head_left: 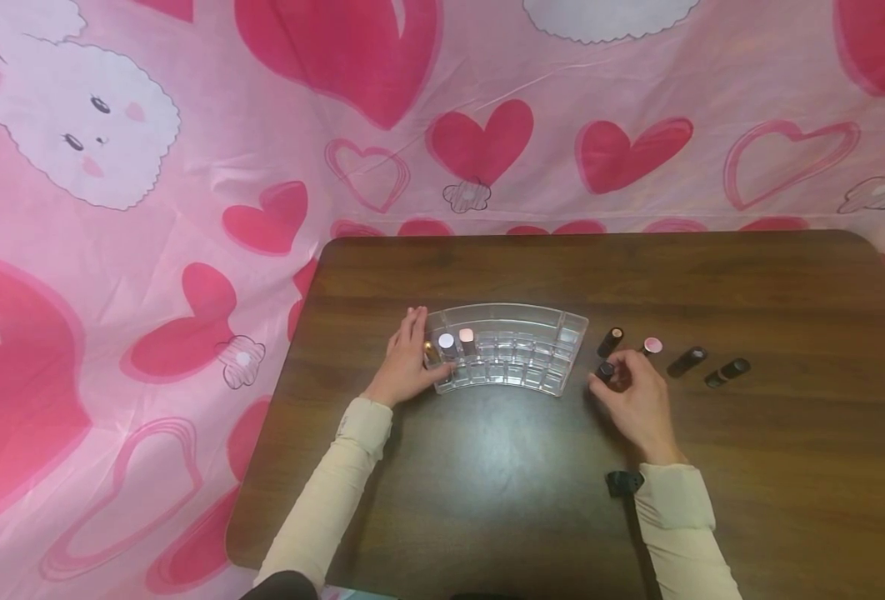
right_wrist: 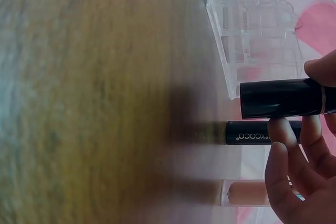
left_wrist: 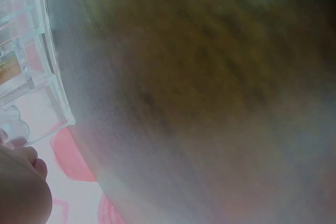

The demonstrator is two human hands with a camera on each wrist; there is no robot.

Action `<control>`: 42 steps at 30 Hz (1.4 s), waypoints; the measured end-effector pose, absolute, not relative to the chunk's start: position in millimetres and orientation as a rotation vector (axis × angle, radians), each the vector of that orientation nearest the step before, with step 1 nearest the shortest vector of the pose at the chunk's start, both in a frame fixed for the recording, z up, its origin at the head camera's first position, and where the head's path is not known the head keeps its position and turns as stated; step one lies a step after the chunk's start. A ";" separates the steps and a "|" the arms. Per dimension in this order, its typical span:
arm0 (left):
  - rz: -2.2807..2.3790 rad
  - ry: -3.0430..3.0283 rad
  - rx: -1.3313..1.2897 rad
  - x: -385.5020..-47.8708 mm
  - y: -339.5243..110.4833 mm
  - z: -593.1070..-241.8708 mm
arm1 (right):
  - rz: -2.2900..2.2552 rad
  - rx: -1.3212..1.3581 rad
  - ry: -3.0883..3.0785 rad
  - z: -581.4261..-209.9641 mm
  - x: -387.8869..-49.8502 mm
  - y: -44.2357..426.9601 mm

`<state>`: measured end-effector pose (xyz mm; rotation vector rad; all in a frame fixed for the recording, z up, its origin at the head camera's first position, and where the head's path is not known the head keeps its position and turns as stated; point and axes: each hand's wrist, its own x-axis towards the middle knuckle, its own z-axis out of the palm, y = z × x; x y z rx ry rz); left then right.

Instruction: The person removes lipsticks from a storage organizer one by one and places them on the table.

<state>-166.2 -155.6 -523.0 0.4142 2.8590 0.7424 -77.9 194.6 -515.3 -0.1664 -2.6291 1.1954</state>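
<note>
A clear curved lipstick organizer (head_left: 521, 313) with stepped compartments stands on the table. My left hand (head_left: 401, 367) rests against its left end, fingers stretched along the side and thumb over the front corner. Near the thumb, a gold-topped tube (head_left: 431, 352), a white-topped lipstick (head_left: 447, 342) and a pink-topped one (head_left: 467, 337) stand in the left compartments. To the right of the organizer, my right hand (head_left: 641, 404) pinches a black lipstick tube (right_wrist: 278, 98) between thumb and fingers. The right wrist view shows this tube raised in front of a lettered black tube (right_wrist: 247, 132).
Beside the right hand stand a black tube with a light top (head_left: 611, 340), a pink-topped tube (head_left: 652, 344) and two more dark tubes, one (head_left: 687, 361) left of the other (head_left: 727, 372). The brown table (head_left: 487, 492) meets a pink heart-print cloth (head_left: 382, 67) behind.
</note>
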 end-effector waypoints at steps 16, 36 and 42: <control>0.751 2.858 0.407 -166.9 -156.1 -523.9 | 1.200 -0.179 -2.679 -519.6 -76.9 196.4; 0.760 2.850 0.413 -166.3 -156.1 -523.1 | 1.211 -0.184 -2.725 -522.7 -76.4 198.2; 0.755 2.854 0.414 -166.9 -156.5 -523.6 | 1.215 -0.198 -2.745 -523.3 -76.6 199.1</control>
